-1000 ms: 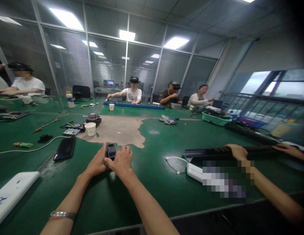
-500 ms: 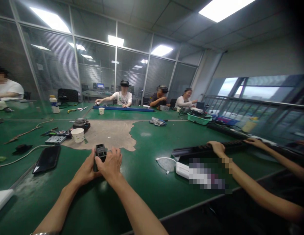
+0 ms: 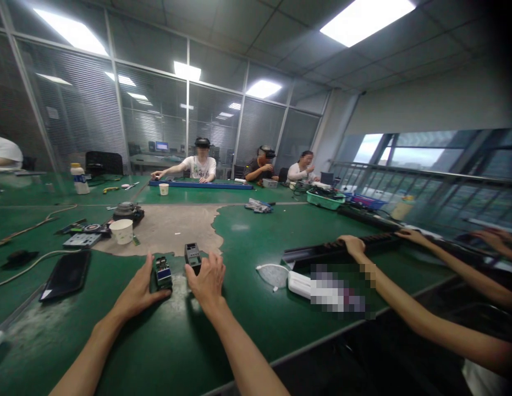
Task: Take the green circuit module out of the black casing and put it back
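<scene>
My left hand [image 3: 134, 291] grips a small circuit board [image 3: 163, 273] with a blue display between thumb and fingers. Just to its right, my right hand [image 3: 209, 279] holds a dark grey plastic housing [image 3: 193, 254] from its near side. A gap of table separates the two pieces. Both are above or at the green tabletop; I cannot tell whether either rests on it. Beyond my hands lies a brown sheet [image 3: 177, 223] with a ragged edge.
Left are a black phone-like slab [image 3: 66, 275], a paper cup [image 3: 122, 231] and electronic parts [image 3: 82, 240]. To the right, a co-worker's hands touch a long black rail [image 3: 305, 254]; a white device [image 3: 299, 284] lies nearer. Other people sit across the table.
The housing and the circuit board, together in my hands before, are now apart. My right hand has moved right with the housing, exposing the board in my left. The view has shifted slightly.
</scene>
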The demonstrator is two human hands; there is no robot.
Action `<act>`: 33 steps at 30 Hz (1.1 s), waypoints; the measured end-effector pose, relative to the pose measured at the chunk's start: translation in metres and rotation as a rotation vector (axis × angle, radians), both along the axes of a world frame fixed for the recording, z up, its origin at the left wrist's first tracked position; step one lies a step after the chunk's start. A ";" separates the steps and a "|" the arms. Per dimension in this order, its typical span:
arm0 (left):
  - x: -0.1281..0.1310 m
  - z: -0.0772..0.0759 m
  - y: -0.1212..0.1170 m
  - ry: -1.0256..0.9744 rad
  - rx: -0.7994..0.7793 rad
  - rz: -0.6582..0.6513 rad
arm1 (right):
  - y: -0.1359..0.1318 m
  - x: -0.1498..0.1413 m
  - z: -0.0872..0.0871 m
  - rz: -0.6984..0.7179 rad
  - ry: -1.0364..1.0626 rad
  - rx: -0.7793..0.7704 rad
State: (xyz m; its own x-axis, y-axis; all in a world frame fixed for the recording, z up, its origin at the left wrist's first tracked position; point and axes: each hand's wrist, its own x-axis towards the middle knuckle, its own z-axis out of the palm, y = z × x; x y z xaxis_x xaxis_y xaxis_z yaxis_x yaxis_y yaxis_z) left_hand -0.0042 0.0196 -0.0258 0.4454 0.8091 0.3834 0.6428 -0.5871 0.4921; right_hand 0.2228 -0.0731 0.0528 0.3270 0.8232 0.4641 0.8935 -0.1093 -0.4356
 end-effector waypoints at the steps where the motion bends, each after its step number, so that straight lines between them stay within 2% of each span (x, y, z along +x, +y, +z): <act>1: 0.000 0.001 -0.001 0.004 -0.006 0.002 | -0.002 0.002 -0.003 -0.004 -0.006 -0.015; 6: 0.001 0.005 -0.005 -0.015 -0.001 -0.001 | -0.008 0.008 -0.012 -0.013 -0.020 -0.111; 14: 0.002 0.009 -0.007 -0.080 -0.028 0.002 | -0.009 0.013 -0.005 -0.023 -0.007 -0.123; 23: 0.003 0.017 -0.013 -0.086 -0.073 -0.001 | -0.002 0.014 -0.011 0.017 -0.020 -0.175; 28: 0.004 0.019 -0.013 -0.071 -0.080 -0.027 | 0.003 0.006 0.003 0.068 0.077 -0.114; 33: 0.004 0.018 -0.012 -0.070 -0.047 -0.060 | 0.007 -0.019 0.023 0.138 0.111 -0.053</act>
State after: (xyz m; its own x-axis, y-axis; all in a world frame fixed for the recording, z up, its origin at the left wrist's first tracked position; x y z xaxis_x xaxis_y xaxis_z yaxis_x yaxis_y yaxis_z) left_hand 0.0001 0.0076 -0.0078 0.4671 0.7997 0.3771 0.5705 -0.5985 0.5625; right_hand 0.2041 -0.0659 0.0755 0.2559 0.8862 0.3862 0.8485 -0.0145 -0.5290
